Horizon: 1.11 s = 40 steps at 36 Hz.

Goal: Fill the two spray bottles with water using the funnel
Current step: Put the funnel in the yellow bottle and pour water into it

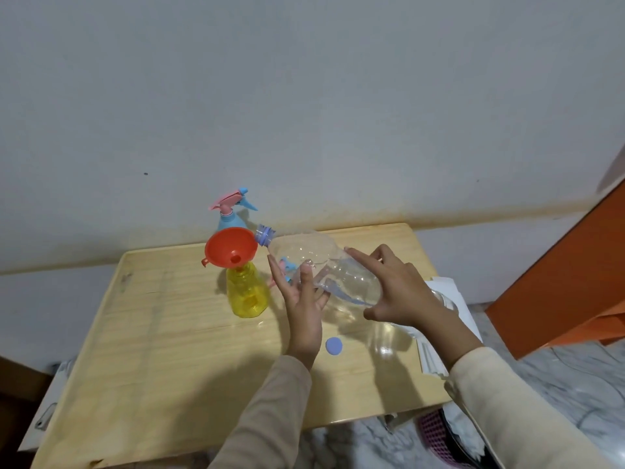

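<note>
Sleeves: two beige long sleeves came in closest to the camera, one to each hand.
Right hand: fingers curled around the lower body of a clear plastic water bottle, thumb under it, clamped on it.
Left hand: palm open, fingers spread and pressed against the near side of the same bottle, steadying rather than closing round it.
Bottle: tipped on its side, its uncapped blue-ringed neck pointing away from the left fingertips, just at the rim of an orange plastic funnel.
Funnel: seated in the mouth of a yellow translucent spray bottle, just left of the left fingers.
Second spray bottle: blue with a pink and blue trigger head, beyond the funnel.
Cap: round blue cap lay below the hands, between the wrists.
Table: pale wooden tabletop under everything.
</note>
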Tool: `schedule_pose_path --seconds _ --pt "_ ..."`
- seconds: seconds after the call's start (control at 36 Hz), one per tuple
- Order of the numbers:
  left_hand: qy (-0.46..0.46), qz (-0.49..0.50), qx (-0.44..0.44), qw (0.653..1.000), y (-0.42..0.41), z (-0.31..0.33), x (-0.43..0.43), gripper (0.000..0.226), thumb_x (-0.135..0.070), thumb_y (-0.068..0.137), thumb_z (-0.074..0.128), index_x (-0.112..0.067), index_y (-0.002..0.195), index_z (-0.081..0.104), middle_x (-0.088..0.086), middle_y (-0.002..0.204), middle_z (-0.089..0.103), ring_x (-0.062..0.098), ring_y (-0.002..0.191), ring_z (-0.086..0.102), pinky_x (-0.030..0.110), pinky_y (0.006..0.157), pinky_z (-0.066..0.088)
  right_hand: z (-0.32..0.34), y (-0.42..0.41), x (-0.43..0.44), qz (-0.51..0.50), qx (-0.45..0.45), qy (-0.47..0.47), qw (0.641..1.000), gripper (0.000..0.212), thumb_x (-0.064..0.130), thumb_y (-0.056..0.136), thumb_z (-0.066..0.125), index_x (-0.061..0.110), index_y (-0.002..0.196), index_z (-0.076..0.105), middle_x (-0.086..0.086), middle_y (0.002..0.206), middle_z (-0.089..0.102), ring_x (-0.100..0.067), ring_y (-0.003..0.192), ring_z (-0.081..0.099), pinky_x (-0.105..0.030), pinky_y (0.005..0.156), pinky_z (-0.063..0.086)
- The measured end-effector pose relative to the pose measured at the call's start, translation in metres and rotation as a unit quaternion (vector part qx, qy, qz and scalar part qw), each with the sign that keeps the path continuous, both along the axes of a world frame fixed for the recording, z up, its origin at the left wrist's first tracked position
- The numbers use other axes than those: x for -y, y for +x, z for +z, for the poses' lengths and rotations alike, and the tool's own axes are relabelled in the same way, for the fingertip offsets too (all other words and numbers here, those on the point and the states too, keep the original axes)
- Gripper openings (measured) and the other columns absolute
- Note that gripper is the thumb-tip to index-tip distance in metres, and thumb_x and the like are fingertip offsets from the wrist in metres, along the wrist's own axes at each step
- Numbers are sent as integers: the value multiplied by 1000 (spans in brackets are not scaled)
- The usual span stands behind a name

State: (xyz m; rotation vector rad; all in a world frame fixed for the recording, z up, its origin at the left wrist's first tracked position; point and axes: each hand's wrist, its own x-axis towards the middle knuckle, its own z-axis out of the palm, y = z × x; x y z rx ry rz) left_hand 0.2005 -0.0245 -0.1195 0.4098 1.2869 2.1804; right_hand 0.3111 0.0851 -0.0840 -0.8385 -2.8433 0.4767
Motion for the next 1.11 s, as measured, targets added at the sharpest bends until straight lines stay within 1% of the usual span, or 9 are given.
schedule_pose_path --seconds 0.08,0.22,0.33,0.5,0.64,0.75,0.86,1.0,1.11 --pt "13 10 24 1000 1 -1 -2 63 -45 83 57 -67 129 19 -2 155 21 24 118 59 44 92 51 9 -2 -1 4 24 16 1000 105 28 59 74 48 144 14 6 108 29 -10 87 36 -33 83 35" --pt "9 18 38 999 1 0 -4 62 -50 83 57 -68 129 19 -1 149 36 22 115 61 42 90 51 18 -5 -4 15 51 41 998 104 29 60 73 46 144 13 4 112 32 -16 100 44 -34 83 36" --pt "-3 32 56 998 2 4 -6 56 -43 91 48 -64 133 16 -12 130 51 22 118 57 42 92 49 24 -6 -5 22 63 58 996 104 30 61 73 46 144 13 3 114 33 -17 104 43 -34 83 35" --pt "-17 52 54 997 8 10 -8 55 -39 97 41 -54 141 11 -26 108 53 8 98 61 27 74 51 34 -9 -6 37 86 87 992 102 31 61 72 45 144 14 1 115 33 -17 110 41 -32 77 30" --pt "-10 60 67 996 8 12 -8 62 -44 93 44 -53 143 9 -24 112 53 16 109 58 32 84 48 42 -11 -6 43 92 110 989 100 30 61 72 44 143 17 2 113 34 -18 108 42 -31 75 27" --pt "10 63 84 994 8 14 -10 59 -42 96 41 -51 143 7 -25 111 51 8 97 62 30 78 50 45 -13 -6 45 95 120 987 98 31 60 71 45 142 18 1 114 34 -18 107 44 -32 75 28" --pt "27 64 119 990 9 18 -10 62 -46 91 44 -53 142 9 -23 113 54 19 107 61 33 82 50 50 -14 -4 48 99 137 984 97 30 61 70 44 142 19 1 116 35 -18 107 44 -31 76 26" --pt "44 77 137 987 10 22 -12 58 -39 98 38 -48 145 5 -23 104 54 10 94 61 32 80 50 55 -16 -3 49 104 153 982 97 32 61 69 44 142 18 1 118 35 -19 107 45 -31 77 26" --pt "59 75 132 987 9 25 -11 53 -39 99 38 -49 143 9 -26 94 68 8 90 68 36 83 51 58 -17 -1 50 105 161 980 96 32 61 69 44 142 19 1 116 35 -19 106 46 -30 75 26"
